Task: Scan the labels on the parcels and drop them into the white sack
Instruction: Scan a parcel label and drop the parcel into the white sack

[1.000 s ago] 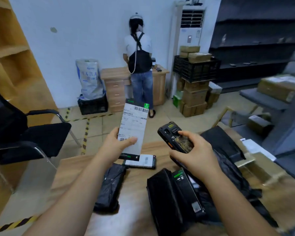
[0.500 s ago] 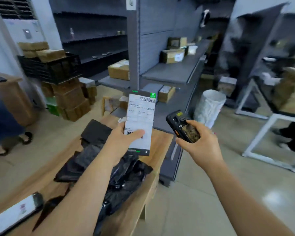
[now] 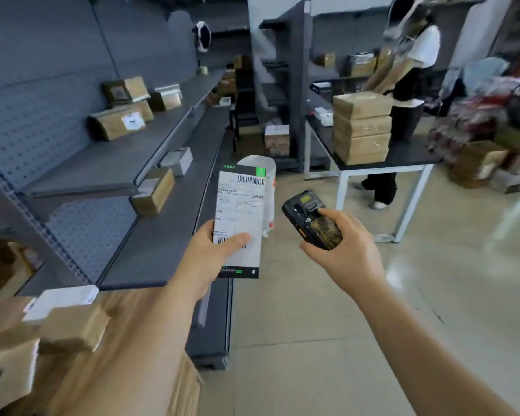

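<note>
We hold the parcel (image 3: 239,217) upright in our left hand (image 3: 212,255), thumb pinching across its label. Our right hand (image 3: 344,246) grips the scanner (image 3: 312,220) just beside it. The white sack (image 3: 267,187) stands behind the parcel, apparently on the floor.

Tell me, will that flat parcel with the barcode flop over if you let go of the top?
Probably not much. The parcel stands straight above the left hand, which grips only its lower end, so it looks fairly stiff. It seems thin and light, held by a thumb and fingers. Its smooth label might be a bit slippery.
</note>
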